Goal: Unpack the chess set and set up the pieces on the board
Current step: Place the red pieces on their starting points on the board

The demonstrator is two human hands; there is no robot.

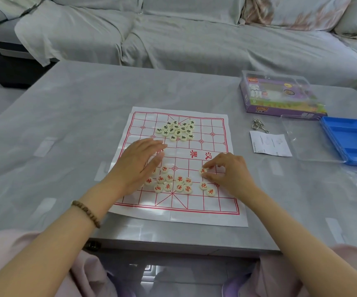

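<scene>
A white paper board (194,213) with a red grid lies flat on the grey table. Several cream discs with black characters (176,130) are heaped on its far half. Several discs with red characters (173,183) lie loose on the near half. My left hand (140,162) rests flat, fingers together, on the board's left side, covering some red discs. My right hand (230,171) pinches one red-lettered disc (202,171) between thumb and fingertips on the board's right side. Two more red discs (207,188) lie just below it.
At the back right stands the purple game box (280,97). Near it are metal ring puzzles (259,125), a folded leaflet (269,145), a clear lid (308,140) and a blue tray (351,140). A covered sofa (194,35) runs behind the table (66,125).
</scene>
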